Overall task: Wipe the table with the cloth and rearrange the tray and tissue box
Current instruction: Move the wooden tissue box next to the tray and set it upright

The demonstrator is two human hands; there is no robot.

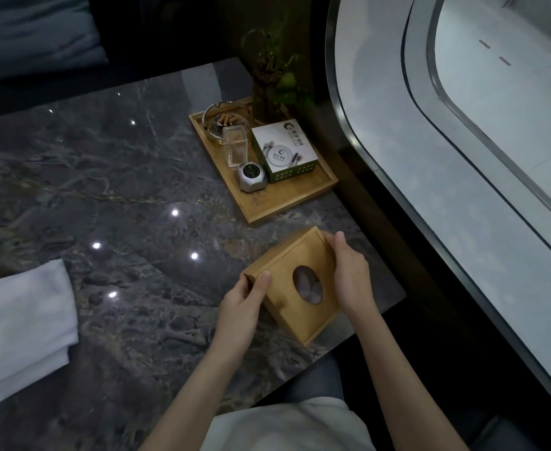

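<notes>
The tissue box (295, 284) is clasped at the table's (104, 177) near right corner, the left hand (244, 304) closed on its left edge, the right hand (352, 275) on its right. It is best slid level, squared beside the tray (287, 203). Smooth bamboo is seen on polished marble; the folded cloth (20, 330) is left aside.

Glossy marble table (104, 177), wooden tissue box (287, 255)

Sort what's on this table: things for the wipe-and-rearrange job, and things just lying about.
For the job: cloth, tray, tissue box, held by left hand and right hand.
Lying about: ashtray, plant, white box, silver gadget.
</notes>
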